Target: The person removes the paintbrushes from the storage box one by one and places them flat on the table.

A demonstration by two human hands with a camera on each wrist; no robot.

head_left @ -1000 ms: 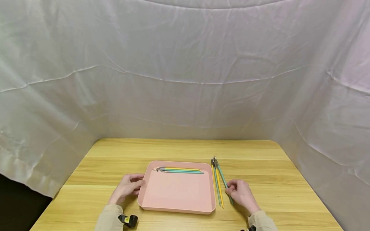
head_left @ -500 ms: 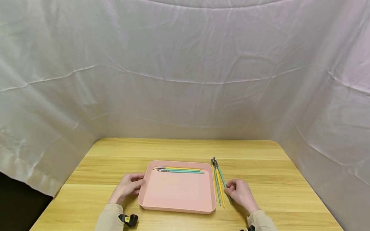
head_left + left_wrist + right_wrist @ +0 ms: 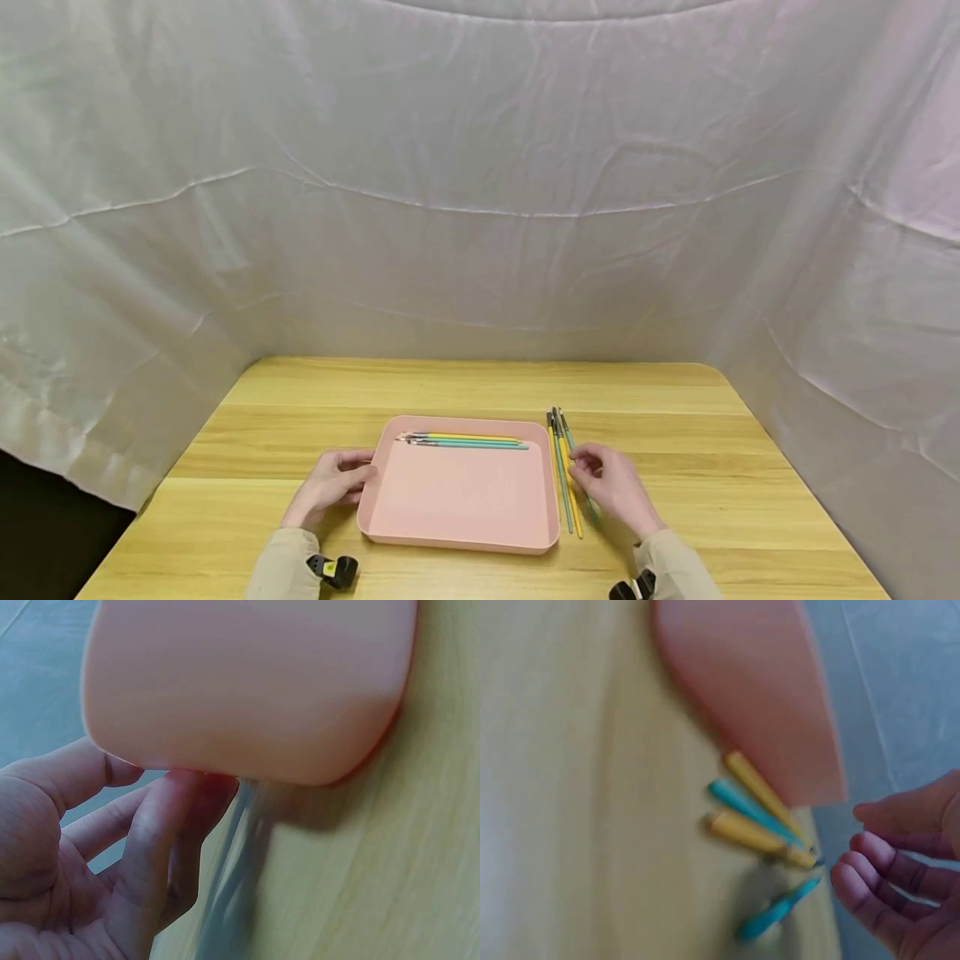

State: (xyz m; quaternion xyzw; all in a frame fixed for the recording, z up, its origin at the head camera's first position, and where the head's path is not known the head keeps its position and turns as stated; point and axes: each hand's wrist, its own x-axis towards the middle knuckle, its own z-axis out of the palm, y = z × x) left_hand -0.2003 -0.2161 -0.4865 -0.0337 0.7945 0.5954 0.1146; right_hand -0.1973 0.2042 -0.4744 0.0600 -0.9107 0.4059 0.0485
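Note:
A shallow pink tray (image 3: 465,508) sits mid-table, with several paintbrushes (image 3: 480,445), yellow and turquoise, lying along its far side. My left hand (image 3: 326,486) holds the tray's left edge, its thumb at the rim; the left wrist view shows its fingertips against the outer wall (image 3: 247,735). Right of the tray lie more paintbrushes, yellow (image 3: 572,500) and turquoise (image 3: 564,496), bristles pointing away. Over the rightmost turquoise paintbrush (image 3: 776,911) hovers my right hand (image 3: 611,483), fingers loosely bent, nothing between them in the right wrist view. It partly hides that brush from the head camera.
Wooden tabletop (image 3: 712,483) surrounds the tray and brushes. A grey cloth curtain (image 3: 480,250) hangs behind the table and along both sides. Cameras are strapped at the wrists, the left one (image 3: 335,572) beside the beige sleeve (image 3: 285,567).
The right hand has let go of the rightmost turquoise paintbrush and moved up and slightly left. That brush has shifted a little left towards the others. Left hand and tray stay put.

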